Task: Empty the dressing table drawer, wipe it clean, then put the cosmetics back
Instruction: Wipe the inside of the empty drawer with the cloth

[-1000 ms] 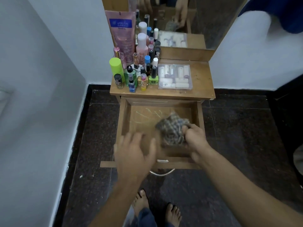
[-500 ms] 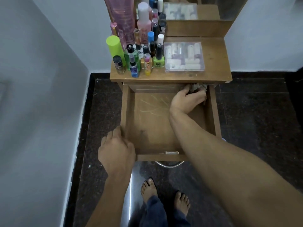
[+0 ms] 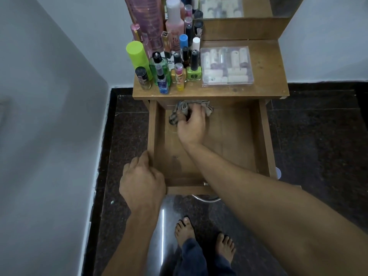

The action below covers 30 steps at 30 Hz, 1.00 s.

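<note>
The wooden drawer (image 3: 229, 144) of the dressing table is pulled out and holds no cosmetics. My right hand (image 3: 192, 126) is inside it at the back left, gripping a crumpled patterned cloth (image 3: 180, 111) pressed on the drawer floor. My left hand (image 3: 142, 183) holds the drawer's front left corner, fingers curled over the side wall. Several bottles, tubes and nail polishes (image 3: 169, 62) stand crowded on the left of the table top (image 3: 266, 84). A clear plastic box (image 3: 226, 65) of small cosmetics lies to their right.
A white wall (image 3: 49, 136) runs close along the left. The floor (image 3: 318, 136) is dark speckled stone. My bare feet (image 3: 205, 238) stand just in front of the drawer. A mirror (image 3: 258, 6) rises behind the table top. The drawer's metal handle (image 3: 207, 199) sticks out at the front.
My right hand has swept the cloth from the drawer's back right corner to its back left. The left hand has stayed on the front left corner.
</note>
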Tool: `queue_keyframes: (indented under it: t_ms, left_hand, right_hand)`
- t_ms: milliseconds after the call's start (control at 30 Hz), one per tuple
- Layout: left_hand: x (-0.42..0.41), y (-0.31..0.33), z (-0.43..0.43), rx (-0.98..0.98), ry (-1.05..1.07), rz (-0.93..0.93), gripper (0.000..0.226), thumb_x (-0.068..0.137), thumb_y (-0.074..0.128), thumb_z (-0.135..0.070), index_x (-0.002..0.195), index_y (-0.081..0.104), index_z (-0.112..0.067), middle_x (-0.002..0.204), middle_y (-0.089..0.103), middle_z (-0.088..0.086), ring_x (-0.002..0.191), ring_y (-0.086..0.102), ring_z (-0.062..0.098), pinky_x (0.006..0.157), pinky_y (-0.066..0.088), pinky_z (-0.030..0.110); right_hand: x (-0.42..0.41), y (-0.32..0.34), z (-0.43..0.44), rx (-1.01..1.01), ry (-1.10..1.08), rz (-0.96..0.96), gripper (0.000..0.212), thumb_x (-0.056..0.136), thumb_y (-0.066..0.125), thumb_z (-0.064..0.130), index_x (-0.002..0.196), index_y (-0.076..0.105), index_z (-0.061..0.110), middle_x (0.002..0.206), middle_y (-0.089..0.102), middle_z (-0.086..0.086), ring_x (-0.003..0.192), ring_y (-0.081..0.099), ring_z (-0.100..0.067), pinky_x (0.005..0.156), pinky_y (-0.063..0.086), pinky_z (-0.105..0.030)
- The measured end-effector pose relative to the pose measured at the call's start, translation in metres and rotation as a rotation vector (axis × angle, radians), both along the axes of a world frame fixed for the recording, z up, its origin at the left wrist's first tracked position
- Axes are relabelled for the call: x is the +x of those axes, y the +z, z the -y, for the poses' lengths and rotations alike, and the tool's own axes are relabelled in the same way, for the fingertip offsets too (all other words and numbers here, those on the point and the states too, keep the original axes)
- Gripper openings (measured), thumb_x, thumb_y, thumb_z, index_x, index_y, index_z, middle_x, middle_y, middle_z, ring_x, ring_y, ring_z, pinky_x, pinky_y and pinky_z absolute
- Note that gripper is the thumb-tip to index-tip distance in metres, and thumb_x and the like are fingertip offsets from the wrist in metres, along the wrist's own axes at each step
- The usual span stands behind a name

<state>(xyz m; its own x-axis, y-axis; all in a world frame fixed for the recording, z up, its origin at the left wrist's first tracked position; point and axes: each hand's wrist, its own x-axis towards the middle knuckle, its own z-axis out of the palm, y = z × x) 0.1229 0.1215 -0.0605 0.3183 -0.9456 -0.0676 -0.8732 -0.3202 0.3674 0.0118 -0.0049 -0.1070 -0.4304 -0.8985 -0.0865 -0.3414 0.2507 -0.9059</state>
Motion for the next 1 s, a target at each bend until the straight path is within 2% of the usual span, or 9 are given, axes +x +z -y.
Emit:
queue_keyframes:
  t_ms: [133, 200, 300, 467, 633, 767, 833, 900, 1000]
  left_hand:
    - [0.001, -0.001, -0.003, -0.004, -0.006, -0.002, 0.048, 0.081, 0.055, 0.000, 0.126, 0.068, -0.008, 0.099, 0.071, 0.010, 0.089, 0.061, 0.031, 0.067, 0.052, 0.041]
    - [0.002, -0.002, -0.005, -0.009, -0.008, 0.005, 0.048, 0.080, 0.056, 0.000, 0.126, 0.068, -0.008, 0.097, 0.071, 0.009, 0.088, 0.062, 0.031, 0.066, 0.052, 0.040]
    - [0.002, -0.002, -0.005, -0.023, -0.005, 0.014, 0.046, 0.080, 0.057, 0.000, 0.123, 0.069, -0.008, 0.096, 0.071, 0.010, 0.087, 0.062, 0.032, 0.066, 0.050, 0.040]
    - [0.001, -0.004, -0.011, -0.042, 0.005, 0.041, 0.050, 0.078, 0.044, -0.012, 0.121, 0.070, -0.009, 0.098, 0.072, 0.008, 0.087, 0.064, 0.032, 0.066, 0.053, 0.041]
    - [0.002, -0.003, -0.013, -0.016, 0.000, 0.047, 0.048, 0.078, 0.044, -0.011, 0.119, 0.070, -0.011, 0.096, 0.068, 0.007, 0.089, 0.061, 0.030, 0.063, 0.051, 0.039]
    - [0.002, -0.005, -0.011, 0.031, 0.004, 0.060, 0.045, 0.083, 0.052, -0.007, 0.124, 0.067, -0.014, 0.099, 0.066, 0.005, 0.094, 0.059, 0.029, 0.065, 0.049, 0.038]
    - [0.002, -0.005, -0.010, 0.060, 0.013, 0.075, 0.043, 0.083, 0.049, -0.010, 0.122, 0.067, -0.015, 0.100, 0.065, 0.005, 0.094, 0.058, 0.028, 0.065, 0.047, 0.038]
    - [0.002, -0.005, -0.010, 0.079, 0.016, 0.087, 0.039, 0.084, 0.049, -0.010, 0.118, 0.067, -0.015, 0.099, 0.065, 0.005, 0.093, 0.057, 0.027, 0.063, 0.046, 0.038]
    - [0.002, -0.003, -0.009, 0.085, 0.017, 0.087, 0.037, 0.085, 0.050, -0.011, 0.118, 0.067, -0.014, 0.099, 0.064, 0.004, 0.093, 0.057, 0.026, 0.064, 0.049, 0.038]
  right_hand:
    - [0.017, 0.008, 0.005, 0.058, 0.313, -0.051, 0.027, 0.095, 0.064, 0.013, 0.122, 0.061, 0.010, 0.126, 0.062, -0.011, 0.117, 0.057, -0.029, 0.087, 0.040, -0.028]
    - [0.025, 0.011, 0.009, 0.100, 0.370, -0.046, 0.030, 0.096, 0.064, 0.018, 0.125, 0.060, 0.014, 0.126, 0.064, -0.009, 0.118, 0.059, -0.028, 0.091, 0.044, -0.032]
    - [0.029, 0.010, 0.012, 0.189, 0.308, 0.071, 0.037, 0.095, 0.067, 0.025, 0.130, 0.057, 0.016, 0.127, 0.065, -0.007, 0.119, 0.059, -0.027, 0.099, 0.047, -0.035]
    - [0.044, 0.004, 0.008, 0.245, 0.049, 0.414, 0.043, 0.093, 0.073, 0.022, 0.128, 0.053, 0.008, 0.108, 0.063, -0.003, 0.113, 0.064, -0.030, 0.100, 0.050, -0.039]
    - [0.037, 0.000, 0.006, 0.316, 0.215, 0.252, 0.035, 0.103, 0.056, 0.025, 0.137, 0.056, 0.015, 0.127, 0.066, -0.009, 0.118, 0.060, -0.029, 0.098, 0.045, -0.029]
    - [0.016, 0.003, -0.009, 0.421, 0.465, 0.197, 0.045, 0.103, 0.053, 0.024, 0.148, 0.047, 0.023, 0.140, 0.057, -0.003, 0.127, 0.054, -0.023, 0.109, 0.044, -0.037]
    - [0.004, 0.001, -0.029, 0.433, 0.641, 0.141, 0.034, 0.102, 0.056, 0.020, 0.135, 0.054, 0.021, 0.132, 0.061, -0.005, 0.120, 0.058, -0.023, 0.104, 0.048, -0.039]
    - [-0.006, -0.004, -0.050, 0.406, 0.778, 0.140, 0.021, 0.097, 0.063, 0.012, 0.117, 0.059, 0.018, 0.115, 0.067, -0.004, 0.106, 0.064, -0.020, 0.096, 0.052, -0.038]
    - [-0.009, -0.005, -0.071, 0.331, 0.914, 0.085, 0.025, 0.089, 0.070, 0.007, 0.110, 0.060, 0.016, 0.108, 0.069, 0.000, 0.103, 0.066, -0.015, 0.093, 0.054, -0.032]
